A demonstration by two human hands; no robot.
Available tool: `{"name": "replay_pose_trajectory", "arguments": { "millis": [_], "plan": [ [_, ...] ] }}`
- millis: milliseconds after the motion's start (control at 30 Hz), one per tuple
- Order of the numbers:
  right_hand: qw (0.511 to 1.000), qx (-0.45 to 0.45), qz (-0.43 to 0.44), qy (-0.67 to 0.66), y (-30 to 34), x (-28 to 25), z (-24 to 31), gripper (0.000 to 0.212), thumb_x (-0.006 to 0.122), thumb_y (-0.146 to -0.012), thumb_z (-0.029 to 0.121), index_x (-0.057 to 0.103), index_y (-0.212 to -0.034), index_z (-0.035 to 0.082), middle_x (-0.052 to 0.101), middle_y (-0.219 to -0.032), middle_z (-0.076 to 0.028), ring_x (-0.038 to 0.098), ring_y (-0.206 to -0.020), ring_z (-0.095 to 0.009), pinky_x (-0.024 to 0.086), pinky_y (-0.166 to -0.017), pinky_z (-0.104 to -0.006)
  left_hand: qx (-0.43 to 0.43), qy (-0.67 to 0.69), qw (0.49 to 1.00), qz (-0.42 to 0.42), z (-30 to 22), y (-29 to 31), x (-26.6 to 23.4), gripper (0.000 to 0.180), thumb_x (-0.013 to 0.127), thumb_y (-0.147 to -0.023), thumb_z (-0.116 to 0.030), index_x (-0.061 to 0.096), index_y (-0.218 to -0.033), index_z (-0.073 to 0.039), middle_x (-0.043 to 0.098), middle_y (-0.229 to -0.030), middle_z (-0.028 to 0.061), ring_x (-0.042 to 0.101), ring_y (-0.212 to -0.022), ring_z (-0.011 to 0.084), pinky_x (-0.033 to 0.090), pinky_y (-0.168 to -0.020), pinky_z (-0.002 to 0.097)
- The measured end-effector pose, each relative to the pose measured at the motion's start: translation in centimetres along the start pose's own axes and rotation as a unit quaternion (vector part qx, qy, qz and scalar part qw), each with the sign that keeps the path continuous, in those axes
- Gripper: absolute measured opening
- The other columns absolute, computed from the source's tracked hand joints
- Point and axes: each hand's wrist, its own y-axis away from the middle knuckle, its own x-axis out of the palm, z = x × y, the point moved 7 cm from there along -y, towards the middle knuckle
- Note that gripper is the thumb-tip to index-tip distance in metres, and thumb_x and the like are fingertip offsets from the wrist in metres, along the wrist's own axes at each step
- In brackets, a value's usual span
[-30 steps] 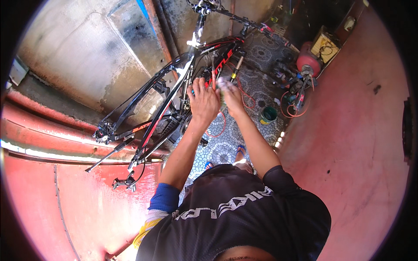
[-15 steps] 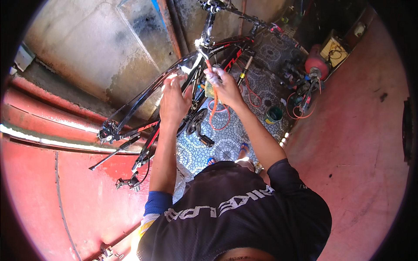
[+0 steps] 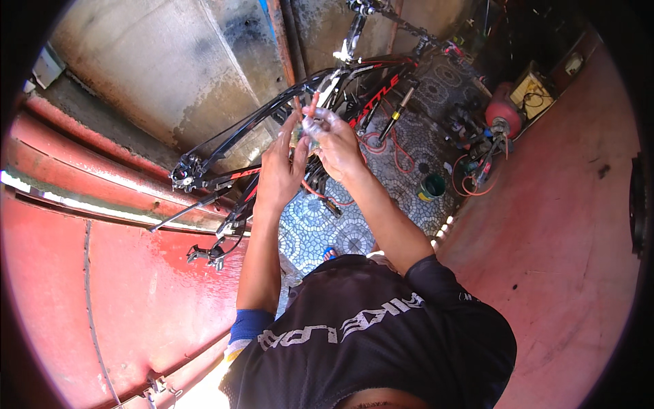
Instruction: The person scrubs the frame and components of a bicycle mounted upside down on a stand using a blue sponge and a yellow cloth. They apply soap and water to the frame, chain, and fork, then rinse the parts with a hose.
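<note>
A black bicycle frame with red markings [image 3: 381, 99] leans against the wall in front of me, without wheels. White foam [image 3: 346, 53] clings to its seat post area. My right hand [image 3: 334, 146], foam on its fingers, is closed around a thin orange hose [image 3: 313, 103], which trails down below the hands. Beside it, my left hand [image 3: 281, 163] is raised with fingers stretched out and thumb apart, close to or touching the right fingers. A greenish patch shows between the hands, too hidden to name.
On the patterned tile floor [image 3: 354, 228] stands a dark green bucket [image 3: 431, 185]. More orange hose [image 3: 402, 157] lies coiled there. At the far right is a red tank-shaped machine [image 3: 503, 109] with a yellowish box [image 3: 530, 88]. Red sheet walls stand on both sides.
My hands have come together, the right moving left and slightly down with the hose, the left moving right. The view has shifted a little, so the bicycle frame sits further right.
</note>
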Motion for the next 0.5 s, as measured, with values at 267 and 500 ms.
{"name": "replay_pose_trajectory", "arguments": {
  "millis": [267, 500],
  "plan": [
    [0.986, 0.082, 0.125, 0.079, -0.7, -0.2, -0.9, 0.034, 0.061, -0.092, -0.002, 0.058, -0.126, -0.005, 0.064, -0.105, -0.007, 0.064, -0.096, -0.014, 0.053, -0.086, -0.0300, -0.121, 0.080, 0.986, 0.077, 6.6, -2.0, 1.5, 0.026, 0.060, -0.100, -0.024, 0.065, -0.116, -0.004, 0.071, -0.102, 0.0200, 0.067, -0.081, 0.0384, 0.052, -0.073, 0.0449],
    [0.720, -0.048, 0.228, 0.654, -3.3, 0.2, 5.1, 0.036, 0.072, -0.080, 0.014, 0.070, -0.113, 0.000, 0.071, -0.098, -0.024, 0.072, -0.094, -0.035, 0.054, -0.085, -0.0417, -0.058, -0.116, 0.991, -0.025, 6.6, -2.2, 3.9, 0.026, 0.053, -0.099, -0.018, 0.053, -0.104, 0.007, 0.057, -0.096, 0.0309, 0.056, -0.091, 0.0472, 0.046, -0.084, 0.0555]
  ]
}}
